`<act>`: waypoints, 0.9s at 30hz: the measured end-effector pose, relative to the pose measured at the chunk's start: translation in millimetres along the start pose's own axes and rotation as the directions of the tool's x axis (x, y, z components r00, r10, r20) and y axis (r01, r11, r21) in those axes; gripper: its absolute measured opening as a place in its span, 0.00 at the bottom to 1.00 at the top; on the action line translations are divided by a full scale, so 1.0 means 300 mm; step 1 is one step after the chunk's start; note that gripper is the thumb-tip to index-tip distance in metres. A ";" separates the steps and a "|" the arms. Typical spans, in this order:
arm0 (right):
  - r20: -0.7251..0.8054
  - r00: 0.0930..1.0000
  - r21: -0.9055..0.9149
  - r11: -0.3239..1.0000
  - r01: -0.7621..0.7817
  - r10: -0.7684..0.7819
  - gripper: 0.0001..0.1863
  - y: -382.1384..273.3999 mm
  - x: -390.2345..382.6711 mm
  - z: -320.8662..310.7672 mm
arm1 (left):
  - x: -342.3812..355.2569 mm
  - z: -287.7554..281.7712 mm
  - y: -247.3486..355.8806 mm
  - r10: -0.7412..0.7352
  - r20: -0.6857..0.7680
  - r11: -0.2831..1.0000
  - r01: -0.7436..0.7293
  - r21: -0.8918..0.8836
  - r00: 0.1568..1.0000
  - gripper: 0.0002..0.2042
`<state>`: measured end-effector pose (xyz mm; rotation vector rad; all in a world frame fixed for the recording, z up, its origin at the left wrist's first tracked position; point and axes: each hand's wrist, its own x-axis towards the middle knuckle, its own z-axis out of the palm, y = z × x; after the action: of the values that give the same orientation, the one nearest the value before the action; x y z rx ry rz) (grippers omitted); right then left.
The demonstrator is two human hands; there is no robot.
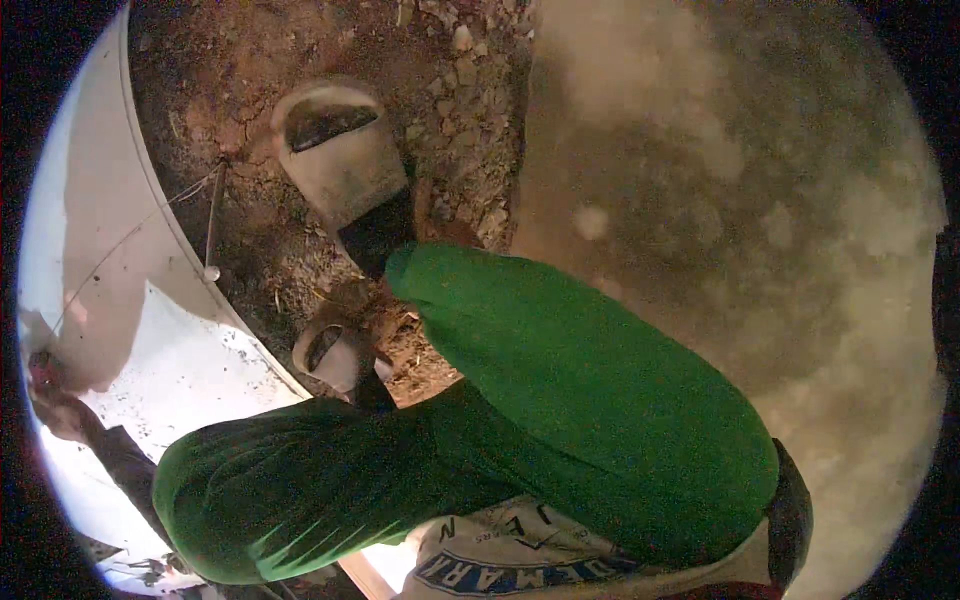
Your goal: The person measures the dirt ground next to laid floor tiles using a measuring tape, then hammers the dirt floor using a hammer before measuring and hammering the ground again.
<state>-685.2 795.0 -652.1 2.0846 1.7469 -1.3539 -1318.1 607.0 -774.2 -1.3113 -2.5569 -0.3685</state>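
At the far left rim, my left hand reaches out past my knee over a white sheet or panel. Its fingers look closed around something small, dark and reddish, too blurred to name. A thin string runs from near that hand across the white surface to a thin metal rod or large nail by the sheet's edge. My right hand is out of the picture; only a dark sleeve shows at the lower right.
My bent legs in green trousers fill the lower middle. Two light slide sandals are on rough soil with small stones. A grey-brown, blotchy flat surface takes up the right side. The white sheet's curved edge borders the soil.
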 end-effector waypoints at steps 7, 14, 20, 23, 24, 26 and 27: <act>-0.040 0.999 -0.065 0.997 -0.033 0.030 0.22 -0.039 -0.029 0.025 | -0.338 0.005 -0.383 -0.210 -0.090 0.905 0.228 0.360 0.974 0.24; -0.177 0.982 -0.175 0.980 -0.090 0.059 0.23 -0.107 -0.031 0.004 | -0.586 0.128 -0.530 -0.387 -0.123 0.798 0.399 0.451 0.914 0.31; -0.352 0.904 -0.249 0.955 0.160 -0.243 0.26 -0.294 0.044 0.097 | -0.440 0.117 -0.741 -0.451 -0.196 0.701 0.482 0.526 0.870 0.38; -0.244 0.970 -0.116 0.992 -0.050 0.020 0.27 -0.263 0.098 0.060 | -0.415 0.081 -0.406 -0.697 -0.063 0.655 0.670 0.348 0.714 0.41; -0.358 0.930 0.169 0.985 -0.018 0.078 0.28 -0.124 0.147 0.068 | -0.383 0.071 -0.300 -0.677 -0.039 0.674 0.640 0.370 0.735 0.40; -0.485 0.863 0.398 0.914 0.077 0.139 0.29 -0.071 0.161 -0.048 | -0.349 0.082 0.003 -0.776 0.017 0.597 0.725 0.343 0.631 0.38; -0.421 0.904 0.100 0.987 0.123 -0.070 0.29 -0.167 0.140 0.082 | -0.279 -0.021 -0.086 -0.737 -0.059 0.608 0.698 0.380 0.674 0.38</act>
<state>-742.9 828.7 -672.8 2.5409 1.9875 -1.1228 -1291.1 527.2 -798.6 -0.1025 -2.9416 0.0795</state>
